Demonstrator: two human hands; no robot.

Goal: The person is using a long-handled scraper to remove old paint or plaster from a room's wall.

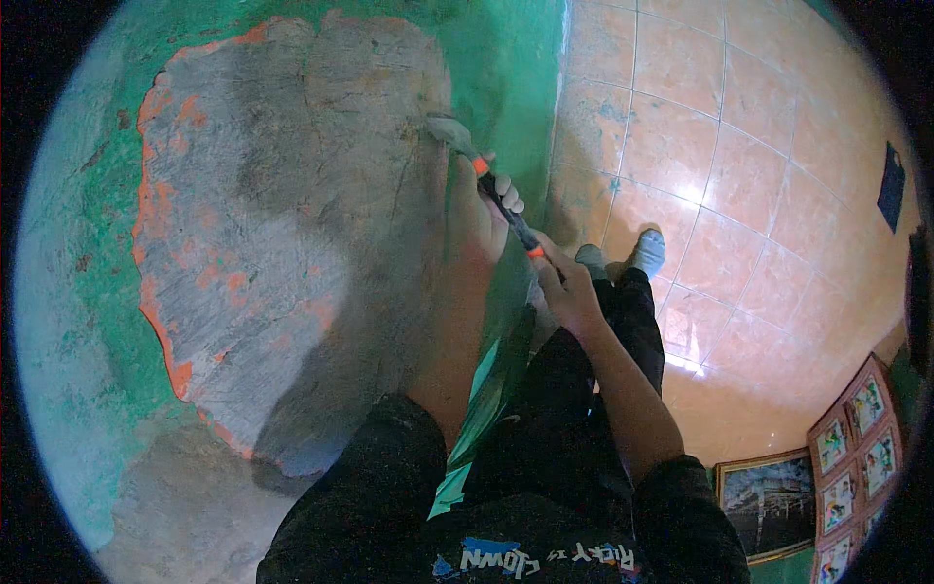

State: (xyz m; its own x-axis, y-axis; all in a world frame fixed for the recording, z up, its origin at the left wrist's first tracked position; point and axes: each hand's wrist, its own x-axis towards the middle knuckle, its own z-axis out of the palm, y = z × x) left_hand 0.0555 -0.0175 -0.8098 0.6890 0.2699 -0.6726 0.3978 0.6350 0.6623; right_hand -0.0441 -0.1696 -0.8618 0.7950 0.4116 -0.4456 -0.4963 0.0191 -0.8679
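Observation:
Both hands grip a scraper (502, 208) with a black handle, orange bands and a broad grey metal blade. My left hand (500, 216) is closed round the handle not far below the blade. Lower down, my right hand (567, 288) wraps the handle's end. The blade lies against or very close to the right border of a bare grey patch (321, 175) on the green wall (496, 58). Ragged orange paint edges and flecks mark the patch's left side. Parts of the left fingers are hidden behind the handle.
Glossy orange-beige tiles (749, 175) cover the floor to the right, where my feet in grey socks (648, 251) stand close to the wall. A dark flat piece (890, 188) lies at the far right. Framed pictures (766, 504) hang at the lower right.

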